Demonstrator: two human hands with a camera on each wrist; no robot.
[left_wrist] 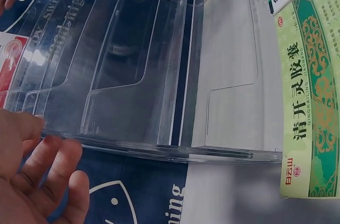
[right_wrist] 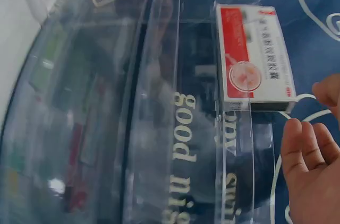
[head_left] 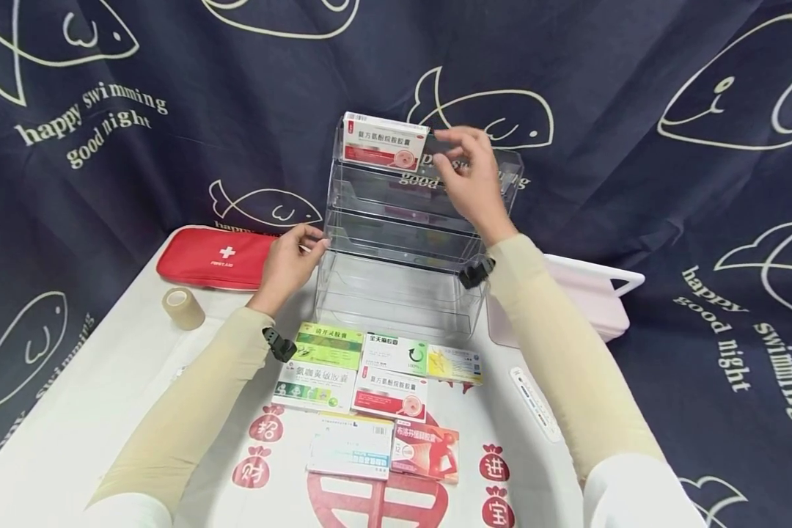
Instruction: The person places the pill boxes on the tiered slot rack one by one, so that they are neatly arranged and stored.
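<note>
A clear plastic tiered rack (head_left: pixel 402 286) stands on the table. On its top tier, at the left end, sits a white and red medicine box (head_left: pixel 386 143), upright with its front outward. My right hand (head_left: pixel 470 172) is just right of this box, thumb and fingers apart with nothing between them. In the right wrist view, a gap shows between those fingertips and the medicine box (right_wrist: pixel 257 57). At the rack's left side, my left hand (head_left: pixel 292 264) pinches the side edge between thumb and fingers, as the left wrist view shows on the clear rack (left_wrist: pixel 127 75).
Several medicine boxes lie flat before the rack, among them a green box (head_left: pixel 330 345) and an orange-red box (head_left: pixel 425 449). Left are a red first-aid pouch (head_left: pixel 214 260) and a tan bandage roll (head_left: pixel 183 308). Right are a pink case (head_left: pixel 567 301) and a white thermometer (head_left: pixel 534 405).
</note>
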